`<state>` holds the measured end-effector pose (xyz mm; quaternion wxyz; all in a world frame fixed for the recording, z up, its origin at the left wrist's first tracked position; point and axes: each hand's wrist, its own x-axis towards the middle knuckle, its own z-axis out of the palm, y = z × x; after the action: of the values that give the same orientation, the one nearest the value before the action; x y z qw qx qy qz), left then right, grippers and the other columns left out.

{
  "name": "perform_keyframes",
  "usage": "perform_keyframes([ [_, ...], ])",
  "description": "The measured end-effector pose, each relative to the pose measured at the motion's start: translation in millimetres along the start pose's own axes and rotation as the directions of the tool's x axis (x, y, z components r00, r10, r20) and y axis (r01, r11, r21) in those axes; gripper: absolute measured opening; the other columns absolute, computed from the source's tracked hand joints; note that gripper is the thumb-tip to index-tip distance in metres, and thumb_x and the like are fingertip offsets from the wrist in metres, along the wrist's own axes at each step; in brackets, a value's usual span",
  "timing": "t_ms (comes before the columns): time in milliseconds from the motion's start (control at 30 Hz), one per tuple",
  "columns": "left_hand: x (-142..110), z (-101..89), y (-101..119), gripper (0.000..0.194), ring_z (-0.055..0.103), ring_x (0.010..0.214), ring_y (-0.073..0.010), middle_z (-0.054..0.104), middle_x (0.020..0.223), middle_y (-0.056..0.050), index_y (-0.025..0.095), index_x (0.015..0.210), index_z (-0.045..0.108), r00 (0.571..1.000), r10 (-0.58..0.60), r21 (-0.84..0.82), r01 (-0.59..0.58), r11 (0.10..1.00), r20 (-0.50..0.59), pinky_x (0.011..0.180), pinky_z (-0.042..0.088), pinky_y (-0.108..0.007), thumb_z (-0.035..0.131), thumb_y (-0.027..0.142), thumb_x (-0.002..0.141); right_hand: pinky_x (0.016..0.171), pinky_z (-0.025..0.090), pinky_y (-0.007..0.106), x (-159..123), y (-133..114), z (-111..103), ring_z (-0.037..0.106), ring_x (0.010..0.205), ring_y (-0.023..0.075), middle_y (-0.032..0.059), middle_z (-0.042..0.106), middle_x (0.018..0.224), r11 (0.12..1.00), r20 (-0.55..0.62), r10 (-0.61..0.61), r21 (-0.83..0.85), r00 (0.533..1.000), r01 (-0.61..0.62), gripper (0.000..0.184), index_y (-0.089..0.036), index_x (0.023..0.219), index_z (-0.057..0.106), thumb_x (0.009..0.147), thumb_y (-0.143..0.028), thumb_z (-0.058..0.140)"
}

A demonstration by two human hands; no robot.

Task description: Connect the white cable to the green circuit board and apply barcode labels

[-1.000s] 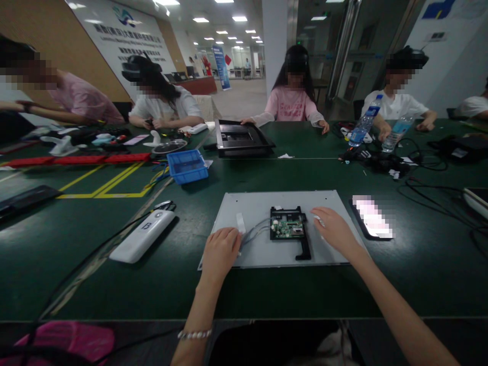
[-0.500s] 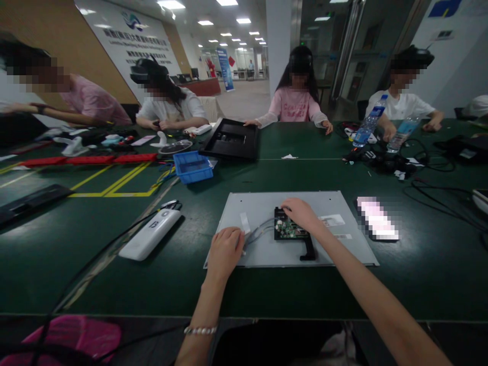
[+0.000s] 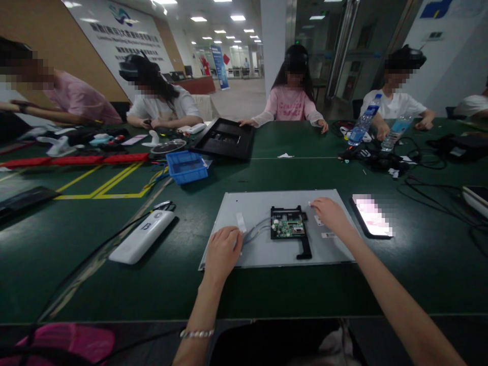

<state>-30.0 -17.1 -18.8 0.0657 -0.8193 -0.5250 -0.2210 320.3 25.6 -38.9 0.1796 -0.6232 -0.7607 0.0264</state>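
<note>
A flat grey panel (image 3: 251,203) lies in front of me on the green table. A green circuit board (image 3: 287,227) in a black plastic bracket (image 3: 304,249) sits on its middle. Thin grey cables (image 3: 257,230) run from the board towards my left hand (image 3: 224,250), which rests with curled fingers on the panel's left part. What those fingers hold is hidden. Just above them is a white strip of tape (image 3: 240,222). My right hand (image 3: 331,216) is over the panel, right of the bracket, its fingertips pinched together; whatever is between them is too small to name.
A phone (image 3: 371,216) lies right of the panel, a white power bank (image 3: 143,238) with a cable to the left. Farther back are a blue bin (image 3: 186,166), a black frame (image 3: 224,140) touched by a person's hand, and water bottles (image 3: 366,119). Several people sit across the table.
My right hand has moved right, off the black bracket, and the board shows fully. My left hand stays by the cables. The view has shifted slightly.
</note>
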Motion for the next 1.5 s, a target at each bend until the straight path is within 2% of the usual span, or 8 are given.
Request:
perform_keyframes([
  [133,-1,1.4,-1,0.020,0.059,0.093,-0.0219,0.065,0.098,-0.008,0.018,0.091,0.061,1.000,0.007,0.010,-0.007,1.000,-0.019,0.084,0.043,-0.038,0.042,0.025,0.091,0.093,0.041,0.034,-10,8,2,0.055,0.109,0.0204,0.0099,0.060,0.120,0.991,-0.003,0.032,0.133,0.999,-0.031,0.039,-0.018,0.121,0.056,0.084,-0.013,0.044],
  [400,6,-6.3,12,0.019,0.056,0.100,-0.0228,0.063,0.106,-0.008,0.019,0.100,0.058,0.999,0.011,-0.020,-0.012,1.000,-0.039,0.088,0.041,-0.039,0.043,0.024,0.091,0.091,0.044,0.036,-37,27,-13,0.058,0.104,0.0227,0.0104,0.061,0.115,0.971,0.063,0.112,0.207,0.992,-0.123,0.036,-0.018,0.114,0.061,0.080,-0.024,0.054],
  [633,37,-9.1,42,0.020,0.054,0.105,-0.0227,0.060,0.110,-0.008,0.020,0.105,0.057,0.998,0.067,-0.112,-0.068,0.991,-0.019,0.091,0.041,-0.040,0.044,0.023,0.090,0.076,0.049,0.033,-49,31,-3,0.061,0.085,0.0187,0.0082,0.064,0.103,0.923,0.053,0.191,0.331,0.980,-0.198,0.031,-0.020,0.107,0.065,0.077,-0.025,0.056],
  [767,63,-0.7,61,0.024,0.054,0.105,-0.0221,0.058,0.113,-0.008,0.020,0.111,0.055,0.992,0.120,-0.163,-0.112,0.980,0.039,0.090,0.043,-0.041,0.044,0.023,0.090,0.073,0.049,0.030,-48,32,-1,0.062,0.079,0.0167,0.0068,0.065,0.100,0.900,0.016,0.218,0.382,0.976,-0.207,0.026,-0.020,0.100,0.067,0.079,-0.023,0.053],
  [933,91,29.2,76,0.039,0.050,0.114,-0.0245,0.051,0.125,-0.012,0.017,0.125,0.044,0.970,0.201,-0.223,-0.167,0.960,0.136,0.095,0.041,-0.041,0.047,0.033,0.089,0.077,0.048,0.031,-46,33,-2,0.062,0.081,0.0171,0.0054,0.067,0.095,0.921,-0.042,0.229,0.334,0.973,-0.202,0.023,-0.019,0.093,0.067,0.081,-0.022,0.048],
  [1100,92,54.2,74,0.042,0.047,0.119,-0.0247,0.048,0.130,-0.013,0.018,0.128,0.042,0.969,0.200,-0.249,-0.160,0.955,0.146,0.098,0.039,-0.042,0.045,0.036,0.090,0.085,0.045,0.035,-43,33,1,0.060,0.092,0.0199,0.0071,0.065,0.100,0.954,-0.087,0.200,0.243,0.976,-0.174,0.022,-0.019,0.092,0.067,0.081,-0.023,0.049],
  [1333,84,54.5,65,0.043,0.050,0.116,-0.0236,0.050,0.128,-0.013,0.017,0.128,0.042,0.980,0.145,-0.303,-0.097,0.948,0.140,0.097,0.041,-0.041,0.041,0.039,0.092,0.093,0.042,0.039,-37,21,0,0.054,0.107,0.0226,0.0094,0.061,0.113,0.985,-0.118,0.122,0.137,0.986,-0.105,0.029,-0.018,0.108,0.062,0.084,-0.025,0.046],
  [1500,83,54.4,66,0.040,0.052,0.114,-0.0229,0.051,0.126,-0.013,0.016,0.126,0.043,0.982,0.117,-0.327,-0.064,0.943,0.146,0.097,0.042,-0.038,0.040,0.037,0.092,0.089,0.044,0.039,-22,9,-8,0.055,0.107,0.0236,0.0095,0.062,0.114,0.998,-0.034,0.006,0.067,0.999,-0.004,0.031,-0.020,0.114,0.060,0.086,-0.026,0.048],
])
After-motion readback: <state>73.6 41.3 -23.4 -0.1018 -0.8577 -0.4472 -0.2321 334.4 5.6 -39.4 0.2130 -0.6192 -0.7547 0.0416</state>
